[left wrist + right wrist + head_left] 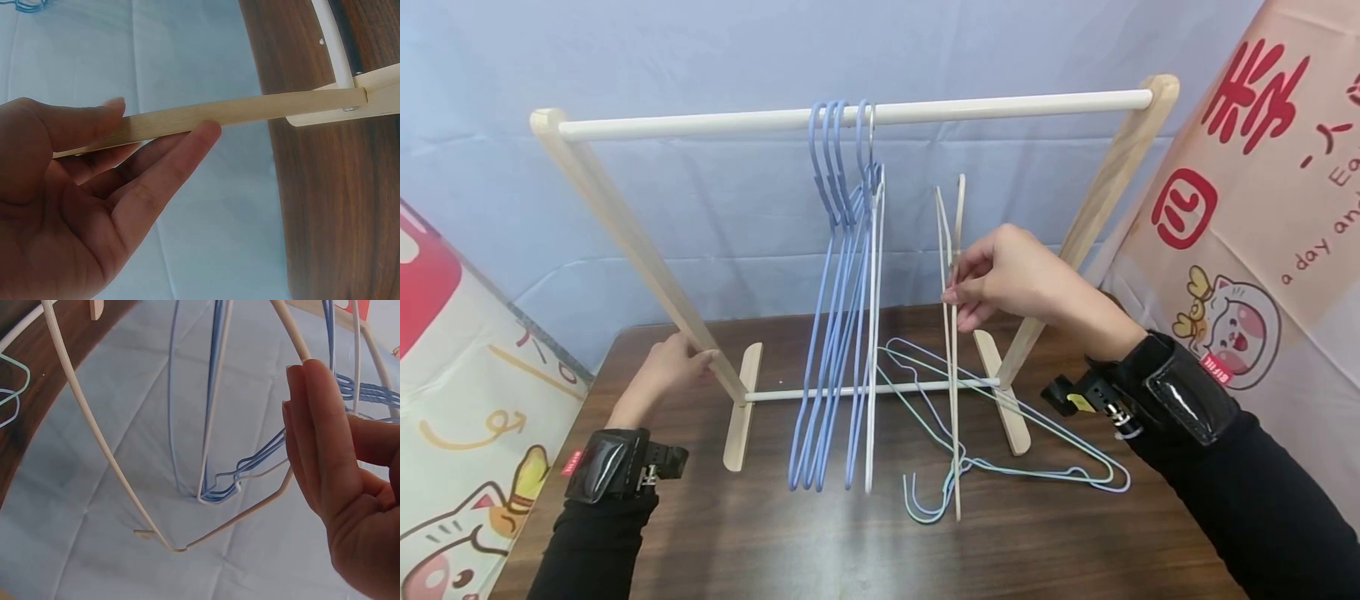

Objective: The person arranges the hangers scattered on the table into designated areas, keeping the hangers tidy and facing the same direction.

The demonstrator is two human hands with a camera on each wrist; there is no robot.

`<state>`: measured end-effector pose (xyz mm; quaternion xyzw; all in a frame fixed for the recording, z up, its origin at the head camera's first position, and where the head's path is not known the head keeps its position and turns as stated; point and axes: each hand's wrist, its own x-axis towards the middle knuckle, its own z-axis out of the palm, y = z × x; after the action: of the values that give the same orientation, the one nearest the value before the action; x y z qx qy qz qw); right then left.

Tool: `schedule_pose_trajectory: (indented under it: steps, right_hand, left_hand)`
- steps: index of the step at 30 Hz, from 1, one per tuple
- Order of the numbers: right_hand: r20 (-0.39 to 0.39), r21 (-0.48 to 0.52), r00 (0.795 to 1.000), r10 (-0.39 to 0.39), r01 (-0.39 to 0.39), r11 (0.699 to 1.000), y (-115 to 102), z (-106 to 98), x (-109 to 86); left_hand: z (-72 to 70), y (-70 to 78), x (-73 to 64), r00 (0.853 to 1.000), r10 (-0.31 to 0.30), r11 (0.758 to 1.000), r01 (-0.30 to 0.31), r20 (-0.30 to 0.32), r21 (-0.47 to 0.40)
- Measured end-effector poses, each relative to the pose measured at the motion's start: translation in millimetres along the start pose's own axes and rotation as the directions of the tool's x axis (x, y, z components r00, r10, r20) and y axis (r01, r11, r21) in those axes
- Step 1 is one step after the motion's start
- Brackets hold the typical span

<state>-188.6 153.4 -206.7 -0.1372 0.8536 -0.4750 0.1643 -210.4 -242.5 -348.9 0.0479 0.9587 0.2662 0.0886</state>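
Observation:
My right hand (1011, 271) pinches a cream-coloured clothes hanger (955, 408) by its side, fingers and thumb around the thin wire. The hanger hangs nearly edge-on in the air, below the rack's white top bar (1015, 107). In the right wrist view, its long bent frame (97, 431) stretches away from the fingers. My left hand (666, 367) grips the rack's left wooden leg (632, 242), thumb on one side and fingers on the other in the left wrist view. Several blue hangers (850, 250) and a white hanger (872, 350) hang together mid-bar.
Pale green and lavender hangers (1060, 473) lie overlapped on the brown table (760, 533), partly under the rack's lower bar (775, 395). Wooden feet (742, 425) hold up the rack. A pale blue cloth (745, 50) hangs behind; printed cloths flank both sides.

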Motion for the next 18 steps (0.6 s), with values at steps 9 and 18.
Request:
schedule_pose_trajectory:
  steps: [9,18]
  right_hand:
    - [-0.028,0.066,0.999,-0.038,0.04,0.997,-11.0,0.0,1.9]
    - [-0.04,0.04,0.996,-0.078,0.079,0.996,-26.0,-3.3,0.9]
  left_hand:
    - [0.3,0.5,-0.4,1.0,-0.01,1.0,0.01,0.005,-0.003]
    - [-0.2,1.0,-1.1,1.0,0.0,1.0,0.0,-0.005,0.002]
